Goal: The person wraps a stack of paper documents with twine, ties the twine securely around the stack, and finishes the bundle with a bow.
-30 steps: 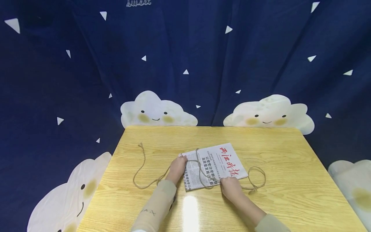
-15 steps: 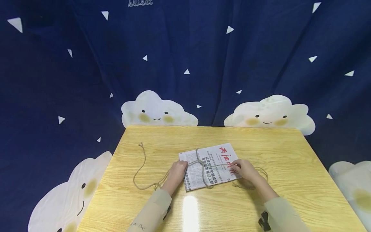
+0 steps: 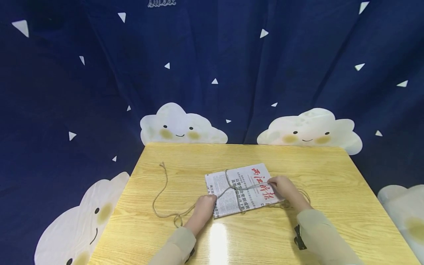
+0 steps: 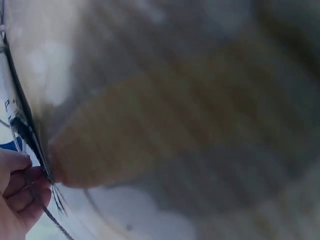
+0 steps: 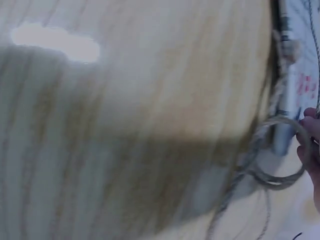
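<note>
A folded newspaper with red title characters lies on the wooden table, a thin brown rope running around and across it. The two strands cross near the middle of its upper face. My left hand grips one strand at the paper's lower left edge; in the left wrist view, the rope passes over the curled fingers. My right hand pinches the other strand at the paper's right edge. Beside that hand, in the right wrist view, hangs a rope loop.
The loose rope end curves over the table's left part, with a small loop close to the left forearm. More rope lies coiled beneath the right wrist. Behind the wooden table hangs a dark blue curtain with clouds and triangles.
My right hand has moved from the paper's lower edge up and right, drawing its strand across the paper. My left hand has shifted slightly down, and the crossing now sits nearer the middle.
</note>
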Motion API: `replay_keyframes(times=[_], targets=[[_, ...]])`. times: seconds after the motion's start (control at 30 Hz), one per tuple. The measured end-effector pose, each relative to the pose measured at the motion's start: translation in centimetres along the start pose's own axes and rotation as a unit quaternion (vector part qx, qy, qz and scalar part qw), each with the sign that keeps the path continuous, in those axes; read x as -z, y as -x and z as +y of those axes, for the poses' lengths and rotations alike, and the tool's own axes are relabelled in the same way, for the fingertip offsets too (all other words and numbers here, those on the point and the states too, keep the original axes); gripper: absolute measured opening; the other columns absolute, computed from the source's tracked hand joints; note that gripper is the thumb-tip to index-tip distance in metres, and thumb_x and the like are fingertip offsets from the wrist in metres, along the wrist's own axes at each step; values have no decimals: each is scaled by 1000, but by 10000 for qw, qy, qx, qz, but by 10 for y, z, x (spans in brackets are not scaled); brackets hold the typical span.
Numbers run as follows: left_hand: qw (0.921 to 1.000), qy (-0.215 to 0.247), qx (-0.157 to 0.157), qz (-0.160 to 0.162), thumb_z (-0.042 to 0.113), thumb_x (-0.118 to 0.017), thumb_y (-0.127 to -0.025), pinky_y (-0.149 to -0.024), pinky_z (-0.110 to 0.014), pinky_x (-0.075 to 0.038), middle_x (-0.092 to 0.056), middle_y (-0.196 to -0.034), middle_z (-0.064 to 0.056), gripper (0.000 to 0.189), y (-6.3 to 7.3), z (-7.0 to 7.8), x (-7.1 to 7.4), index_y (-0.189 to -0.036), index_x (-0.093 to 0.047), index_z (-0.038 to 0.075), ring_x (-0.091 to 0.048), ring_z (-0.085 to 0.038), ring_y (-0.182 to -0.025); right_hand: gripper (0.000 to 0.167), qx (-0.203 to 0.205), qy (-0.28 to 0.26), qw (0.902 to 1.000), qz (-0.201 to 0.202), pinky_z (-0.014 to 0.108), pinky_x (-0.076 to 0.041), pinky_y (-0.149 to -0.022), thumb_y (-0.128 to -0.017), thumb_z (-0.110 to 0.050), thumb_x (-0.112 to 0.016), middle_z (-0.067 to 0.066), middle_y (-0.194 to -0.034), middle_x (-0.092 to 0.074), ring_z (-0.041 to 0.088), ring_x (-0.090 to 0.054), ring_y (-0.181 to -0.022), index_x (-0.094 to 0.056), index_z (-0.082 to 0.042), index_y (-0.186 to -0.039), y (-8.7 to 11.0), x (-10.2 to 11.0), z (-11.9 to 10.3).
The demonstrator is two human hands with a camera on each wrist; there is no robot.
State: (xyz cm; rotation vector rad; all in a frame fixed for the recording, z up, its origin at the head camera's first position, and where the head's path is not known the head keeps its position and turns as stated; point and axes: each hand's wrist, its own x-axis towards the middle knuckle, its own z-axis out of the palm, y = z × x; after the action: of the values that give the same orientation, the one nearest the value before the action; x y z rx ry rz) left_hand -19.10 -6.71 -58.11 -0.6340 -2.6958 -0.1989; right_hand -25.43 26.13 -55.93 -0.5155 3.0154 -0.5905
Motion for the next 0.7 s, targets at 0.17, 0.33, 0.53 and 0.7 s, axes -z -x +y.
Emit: replay_keyframes(times=[0.17,0.33,0.53,0.7], targets=[[9995,-271,115,-125,6,-62,-80,-44,-24,-45,-59,-59,0,16,2,3,-4,-65,-59,9,-54,-13,-49,20,-179,48,9998,40,49,-50,-79,-86,-7,-60,23,-98,-65,40,-61,-91,-67,-1,-103,6,-9,3],[9997,104,177,153,6,-63,-80,-45,-23,-46,-61,-62,-1,15,-1,-3,-9,-66,-61,9,-57,-14,-52,19,-235,137,9993,250,50,-49,-81,-88,-8,-59,22,-103,-64,40,-61,-92,-68,-1,-102,15,-15,-4],[9965,803,229,-56,10,-64,-83,-50,-25,-49,-66,-69,-2,11,-14,-26,-13,-72,-64,10,-62,-16,-60,18,-495,431,9960,599,50,-51,-72,-87,-8,-59,22,-104,-64,40,-62,-87,-68,-1,-101,30,-26,-18],[9905,1222,437,-444,11,-63,-84,-64,-30,-54,-70,-83,-4,7,-27,-43,-13,-85,-70,10,-66,-19,-74,20,-702,441,9936,763,50,-51,-73,-86,-10,-61,21,-104,-64,40,-62,-89,-68,0,-101,40,-35,-28]])
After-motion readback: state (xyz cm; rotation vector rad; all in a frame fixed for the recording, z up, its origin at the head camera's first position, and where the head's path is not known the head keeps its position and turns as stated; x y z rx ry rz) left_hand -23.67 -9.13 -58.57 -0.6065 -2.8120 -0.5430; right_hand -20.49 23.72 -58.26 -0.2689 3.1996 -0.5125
